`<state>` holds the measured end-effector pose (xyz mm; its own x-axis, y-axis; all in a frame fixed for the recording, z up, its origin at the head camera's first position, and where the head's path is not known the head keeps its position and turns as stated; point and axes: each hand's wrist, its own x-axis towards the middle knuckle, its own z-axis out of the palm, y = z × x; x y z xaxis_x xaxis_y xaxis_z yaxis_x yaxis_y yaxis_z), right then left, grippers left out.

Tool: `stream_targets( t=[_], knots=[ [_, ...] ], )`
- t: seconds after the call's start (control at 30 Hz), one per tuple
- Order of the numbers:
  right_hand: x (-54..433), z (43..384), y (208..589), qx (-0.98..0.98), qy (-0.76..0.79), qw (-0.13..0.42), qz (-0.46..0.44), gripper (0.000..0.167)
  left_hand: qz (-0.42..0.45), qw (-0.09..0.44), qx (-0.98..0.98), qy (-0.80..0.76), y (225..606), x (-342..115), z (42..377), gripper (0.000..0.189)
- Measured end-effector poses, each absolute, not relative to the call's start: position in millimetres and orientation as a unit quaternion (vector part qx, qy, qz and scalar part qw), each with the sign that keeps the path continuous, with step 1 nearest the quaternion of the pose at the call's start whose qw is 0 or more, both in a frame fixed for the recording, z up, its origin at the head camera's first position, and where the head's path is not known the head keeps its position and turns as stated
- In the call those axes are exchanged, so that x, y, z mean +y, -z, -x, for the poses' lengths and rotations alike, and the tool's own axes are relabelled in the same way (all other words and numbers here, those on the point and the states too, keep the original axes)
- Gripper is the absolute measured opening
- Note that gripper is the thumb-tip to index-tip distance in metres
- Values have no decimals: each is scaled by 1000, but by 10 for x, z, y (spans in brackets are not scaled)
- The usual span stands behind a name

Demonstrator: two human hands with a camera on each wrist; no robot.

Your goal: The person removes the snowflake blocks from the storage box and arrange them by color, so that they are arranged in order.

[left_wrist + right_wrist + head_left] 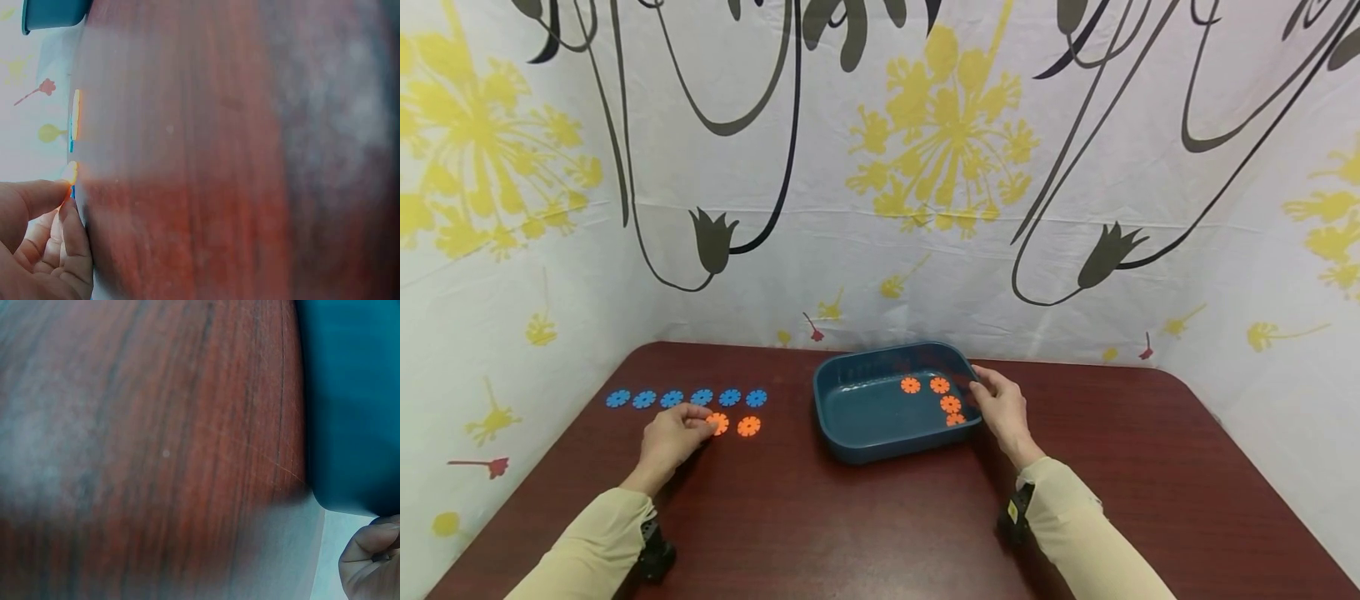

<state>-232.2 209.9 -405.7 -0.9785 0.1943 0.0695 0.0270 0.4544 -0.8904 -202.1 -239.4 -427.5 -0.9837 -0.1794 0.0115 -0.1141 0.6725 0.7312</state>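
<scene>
My left hand [672, 435] pinches an orange notched disc [720, 423] between thumb and fingertips, low over the table; in the left wrist view the disc [73, 172] shows edge-on at the fingertips. A second orange disc [748, 427] lies flat just to its right. Behind these runs a row of several blue notched discs [702, 397]. With my right hand [1002, 410] I hold the right-hand rim of a dark teal rectangular tray [880, 450]. Several orange discs [951, 404] lie inside it, towards its right end.
The dark red-brown wooden table [880, 533] has rounded far corners. A white cloth [925, 292] printed with yellow and grey flowers hangs behind it and along both sides.
</scene>
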Motion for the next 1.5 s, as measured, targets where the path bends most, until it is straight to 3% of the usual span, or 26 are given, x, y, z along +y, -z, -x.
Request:
stream_targets(
  t=[1.13, 1.3, 1.5],
  knots=[
    [2105, 2341, 4068, -850, -516, 76, 74, 37, -79, 41, -909, 407, 4234, -2365, 2011, 36],
    [2105, 2336, 4057, -851, -514, 79, 74, 37, -58, 50, -889, 452, 4166, -2188, 2053, 38],
    [2112, 2326, 4059, -851, -514, 76, 75, 38, -8, 24, -854, 519, 3989, -1772, 2101, 38]
  ],
)
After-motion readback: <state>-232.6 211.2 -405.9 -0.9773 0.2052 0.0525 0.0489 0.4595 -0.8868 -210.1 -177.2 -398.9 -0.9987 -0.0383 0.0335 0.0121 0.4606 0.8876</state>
